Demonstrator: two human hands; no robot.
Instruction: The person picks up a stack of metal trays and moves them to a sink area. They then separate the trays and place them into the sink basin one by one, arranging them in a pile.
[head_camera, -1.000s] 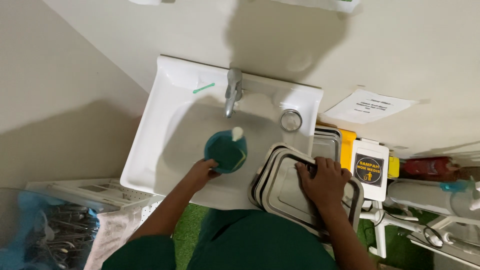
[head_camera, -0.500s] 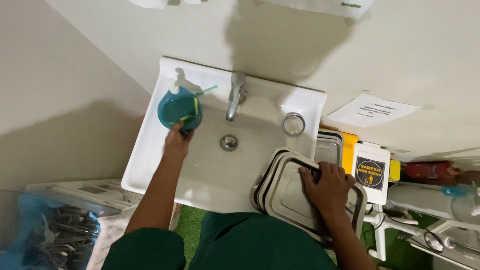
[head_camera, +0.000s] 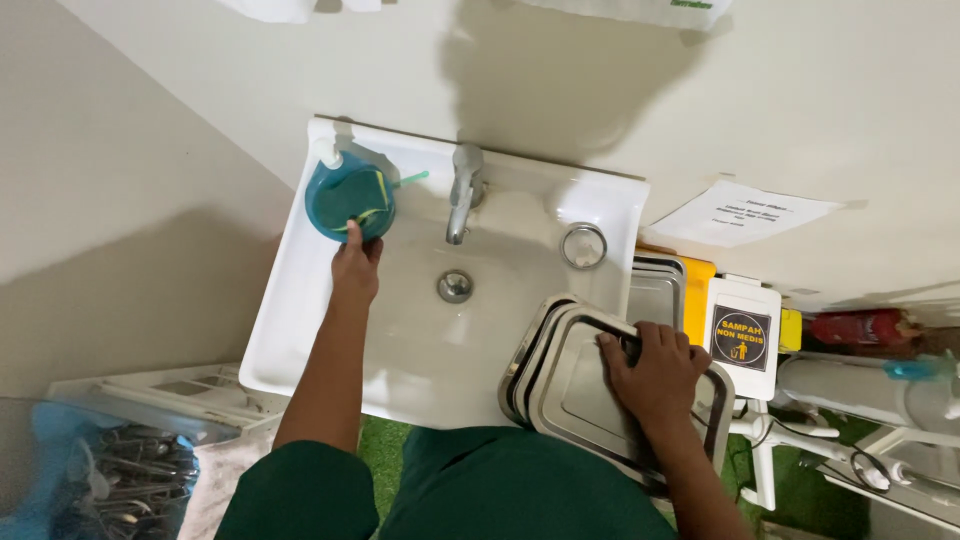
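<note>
**A:** Entry from my remote seat. Head view, looking straight down on a white ceramic washbasin (head_camera: 300, 330). The left hand (head_camera: 355, 270) sits in the upper left of the frame, fingers closed on the near rim of a round blue plastic bowl (head_camera: 345, 195). The bowl rests on the basin's back left corner ledge, with yellow-green strands inside that I cannot identify.

**B:** And the other hand?

**A:** The right hand (head_camera: 655, 375) is lower right of centre, fingers curled over the far edge of a rectangular stainless steel tray (head_camera: 580, 400), gripping it. That tray lies on top of at least one more like it, and the stack overhangs the basin's right front rim.

**B:** Risks as you read them?

**A:** My judgement only. One: the bowl is pinched at one edge on a narrow ledge, close beside the chrome tap (head_camera: 462, 195). If the grip loosens it could tip into the basin and spill its contents toward the drain (head_camera: 455, 286). Two: the tray stack is only partly supported, so a shift of the hand might let it slide off the rim to the floor. Wet metal would make that likelier, though I cannot tell whether it is wet.

**B:** Anything else nearby?

**A:** More steel trays (head_camera: 655, 290) stand just right of the basin. A bin of metal instruments (head_camera: 120, 475) shows at lower left.
</note>
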